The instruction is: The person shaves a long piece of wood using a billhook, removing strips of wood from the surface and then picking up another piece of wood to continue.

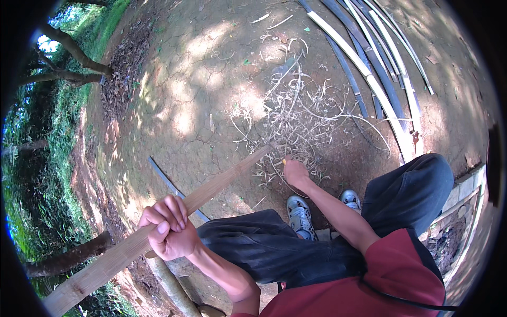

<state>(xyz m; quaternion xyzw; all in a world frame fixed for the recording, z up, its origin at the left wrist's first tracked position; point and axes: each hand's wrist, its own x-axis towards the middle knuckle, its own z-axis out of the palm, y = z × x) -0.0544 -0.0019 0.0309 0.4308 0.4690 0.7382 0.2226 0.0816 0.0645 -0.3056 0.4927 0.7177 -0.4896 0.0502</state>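
Observation:
A long, flat bamboo strip (pixel 227 177) slants across the view from the lower left corner to near the middle. My left hand (pixel 170 228) is wrapped round it, left of my knee. Just beyond the strip's far end, my right hand (pixel 296 172) is closed, low in front of my shoes. A small yellow-orange bit shows at its fingers; what they hold is too hidden to name. Thin, curled bamboo shavings (pixel 296 113) lie in a loose heap on the ground around and beyond my right hand.
Several long split bamboo lengths (pixel 364 68), pale and dark, lie at the far right. Another dark strip (pixel 168 182) lies on the ground beyond my left hand. A log (pixel 171 285) is at the lower left, with branches (pixel 76 50) and greenery farther left. A block edge (pixel 457 194) borders the right.

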